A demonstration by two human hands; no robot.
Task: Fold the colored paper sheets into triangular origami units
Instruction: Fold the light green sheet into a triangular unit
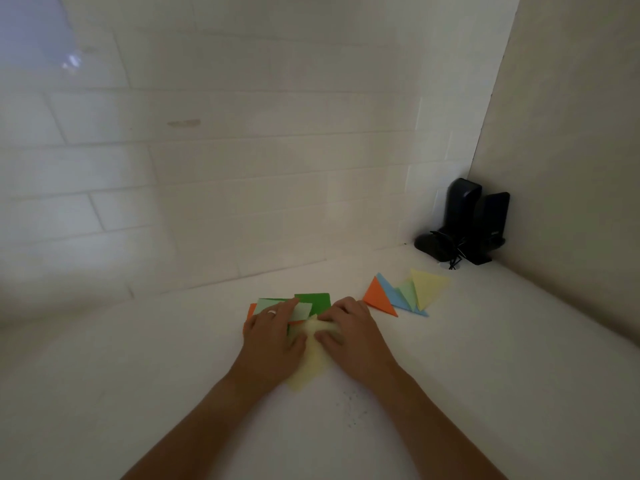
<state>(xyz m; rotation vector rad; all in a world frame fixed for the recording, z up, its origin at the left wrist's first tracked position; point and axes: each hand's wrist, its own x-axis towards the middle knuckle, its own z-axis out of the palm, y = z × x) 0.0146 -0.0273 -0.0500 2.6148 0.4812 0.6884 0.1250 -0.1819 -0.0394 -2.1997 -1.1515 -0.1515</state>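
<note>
Two bare arms reach in from the bottom and meet in the middle of the white table [138, 375]. The left hand [273, 336] lies flat with its fingers stretched out, and one finger wears a ring [272, 312]. It presses down on the pale yellow paper [310, 362] and reaches onto the pile of sheets [304, 304] behind it. The right hand [346, 329] has its fingers bent, and the tips push down on the top of the yellow paper. That paper lies between both hands, and its near corner sticks out toward the person. The pile shows dark green, light green and a bit of orange. Four folded triangles [405, 294], orange, blue, light green and yellow, lie in a row to the right, well apart from the hands. Two black speakers [474, 223] stand in the far corner. White wall tiles [207, 150] rise behind the table.
</note>
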